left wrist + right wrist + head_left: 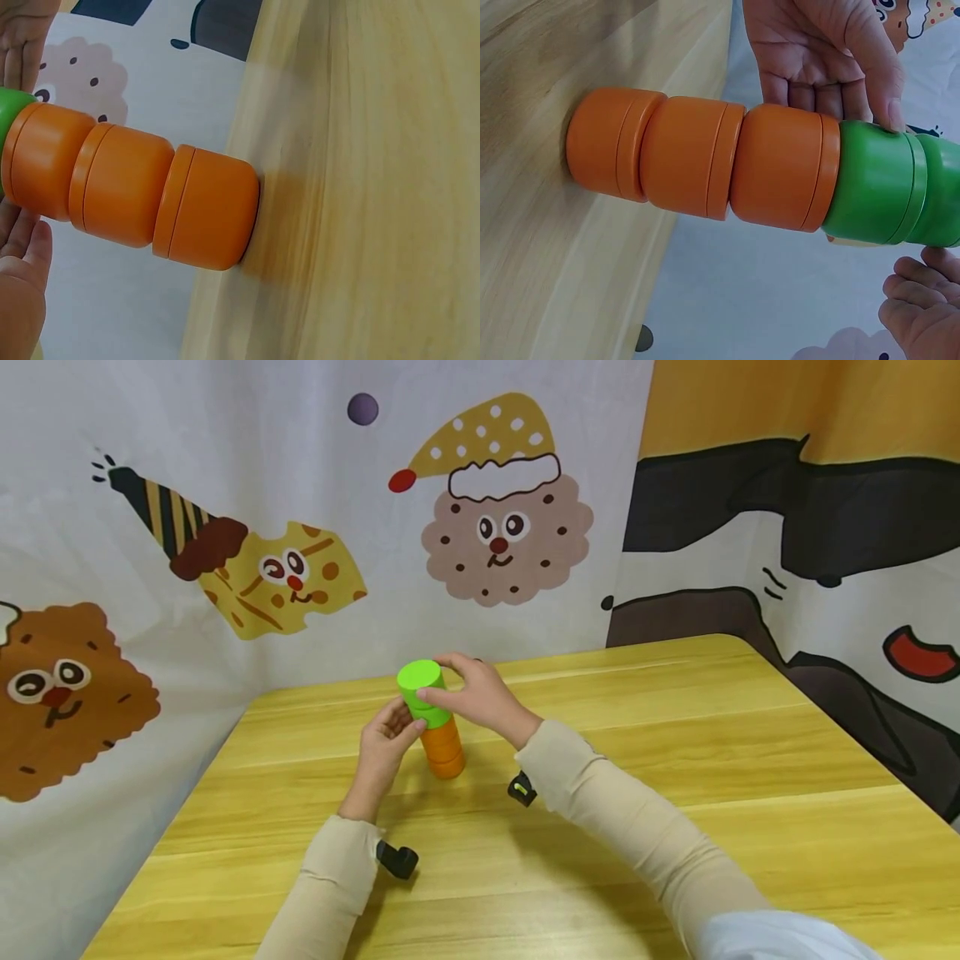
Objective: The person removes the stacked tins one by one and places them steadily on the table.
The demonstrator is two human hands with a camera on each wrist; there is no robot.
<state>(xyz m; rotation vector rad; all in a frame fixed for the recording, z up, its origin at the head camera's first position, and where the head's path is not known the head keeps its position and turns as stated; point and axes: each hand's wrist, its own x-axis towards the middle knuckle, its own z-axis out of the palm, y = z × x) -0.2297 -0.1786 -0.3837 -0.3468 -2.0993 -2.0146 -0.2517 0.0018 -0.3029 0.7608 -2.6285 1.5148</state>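
Note:
A stack of nested cups stands upright on the wooden table: orange cups below, green cups on top. The right wrist view shows three orange cups under the green cups. My right hand reaches over from the right and grips the green top with curled fingers. My left hand is at the stack's left with its palm open, and its thumb touches the green cup. In the left wrist view the orange cups fill the frame.
A cartoon-printed cloth backdrop closes the table's back and left sides, and an orange and black curtain hangs at the right. Small black wrist cameras sit under both forearms. Bare tabletop stretches to the right.

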